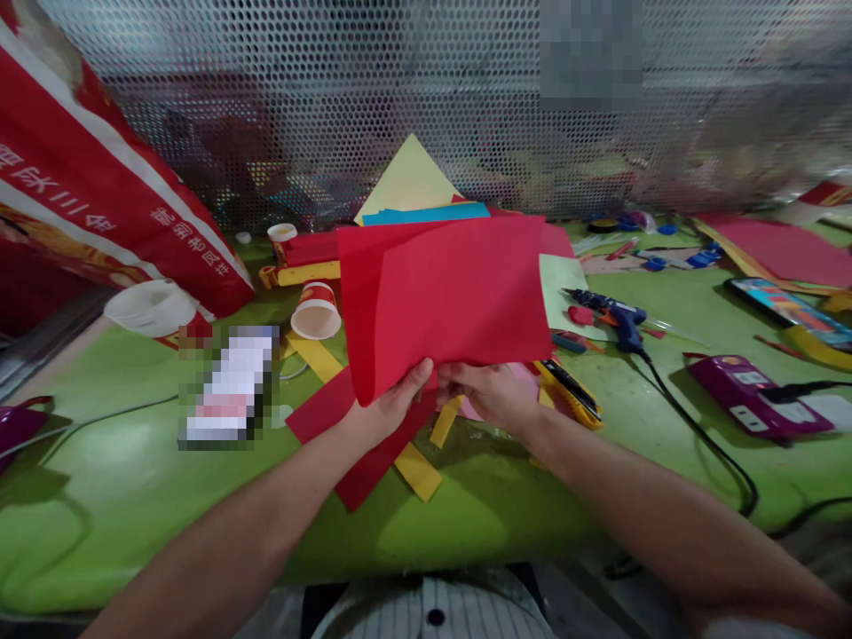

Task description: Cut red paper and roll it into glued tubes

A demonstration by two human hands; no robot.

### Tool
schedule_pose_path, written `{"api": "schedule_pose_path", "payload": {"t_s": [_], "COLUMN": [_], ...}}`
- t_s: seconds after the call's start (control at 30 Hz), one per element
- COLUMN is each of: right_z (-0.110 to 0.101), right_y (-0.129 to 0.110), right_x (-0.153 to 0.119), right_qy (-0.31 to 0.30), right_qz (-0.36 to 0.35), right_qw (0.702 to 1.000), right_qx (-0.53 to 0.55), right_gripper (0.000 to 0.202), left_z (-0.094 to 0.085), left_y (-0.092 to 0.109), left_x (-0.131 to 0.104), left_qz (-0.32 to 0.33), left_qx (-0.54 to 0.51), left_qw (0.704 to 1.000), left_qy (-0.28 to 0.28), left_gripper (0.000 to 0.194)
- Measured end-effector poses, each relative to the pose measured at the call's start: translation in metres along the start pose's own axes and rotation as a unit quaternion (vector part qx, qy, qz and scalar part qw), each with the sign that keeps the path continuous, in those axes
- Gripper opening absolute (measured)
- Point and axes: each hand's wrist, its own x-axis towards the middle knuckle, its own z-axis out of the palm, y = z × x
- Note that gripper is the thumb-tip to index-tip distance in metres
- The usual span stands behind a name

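A large sheet of red paper [459, 297], curled over at its left side, is held up in front of me above the table. My left hand [399, 395] pinches its lower edge, thumb on the near face and the other fingers hidden behind. Close beside it, my right hand [485, 386] has its fingers closed at the same lower edge. Under the hands lie a red paper strip [359, 470] and yellow paper strips [418, 472]. A pink paper piece [523, 386] and a yellow utility knife [572, 390] are near my right hand.
On the green table [133, 497], a blue glue gun [622, 319] trails its cord past a purple power strip [752, 395]. Paper cups [316, 312] and a phone [230, 386] are on the left, below a big red bag [113, 160]. Perforated metal panel [299, 106] stands behind.
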Motion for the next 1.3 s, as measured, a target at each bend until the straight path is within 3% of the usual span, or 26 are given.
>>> {"api": "schedule_pose_path", "payload": {"t_s": [0.1, 0.23, 0.47, 0.73, 0.8, 0.97, 1.07, 1.13, 1.3], "right_z": [-0.009, -0.016, -0.030, -0.043, -0.038, -0.004, 0.007, 0.008, 0.007], "right_y": [-0.004, -0.015, -0.037, -0.048, -0.044, -0.019, -0.008, -0.006, -0.010], "right_x": [0.003, 0.008, 0.015, 0.016, 0.015, 0.004, 0.000, -0.001, -0.003], "right_qy": [0.038, 0.099, 0.141, 0.186, 0.166, -0.044, -0.108, -0.086, 0.035], "right_qz": [-0.016, -0.057, -0.087, -0.130, -0.127, -0.024, -0.035, -0.057, -0.060], "right_qw": [0.999, 0.993, 0.986, 0.970, 0.973, 0.998, 0.993, 0.993, 0.996], "right_qx": [-0.036, 0.001, 0.025, 0.083, 0.093, 0.030, -0.029, -0.058, -0.057], "right_gripper": [0.013, 0.011, 0.016, 0.016, 0.019, 0.033, 0.034, 0.031, 0.024], "left_z": [-0.005, -0.013, -0.026, -0.029, -0.028, -0.008, 0.004, 0.007, 0.005], "left_y": [0.001, -0.005, -0.010, 0.001, 0.002, -0.005, -0.009, -0.009, -0.006], "left_x": [0.001, 0.007, 0.017, 0.022, 0.022, 0.010, 0.003, 0.001, 0.004], "left_qz": [-0.009, -0.034, 0.010, -0.013, -0.019, -0.054, -0.072, -0.069, -0.049], "left_qx": [0.020, -0.029, -0.063, -0.149, -0.170, -0.168, -0.149, -0.148, -0.176], "left_qw": [1.000, 0.999, 0.996, 0.984, 0.980, 0.984, 0.986, 0.987, 0.983], "left_qy": [-0.023, 0.013, 0.054, 0.092, 0.098, 0.031, -0.011, -0.012, 0.017], "left_gripper": [0.046, 0.041, 0.037, 0.035, 0.035, 0.038, 0.038, 0.036, 0.028]}}
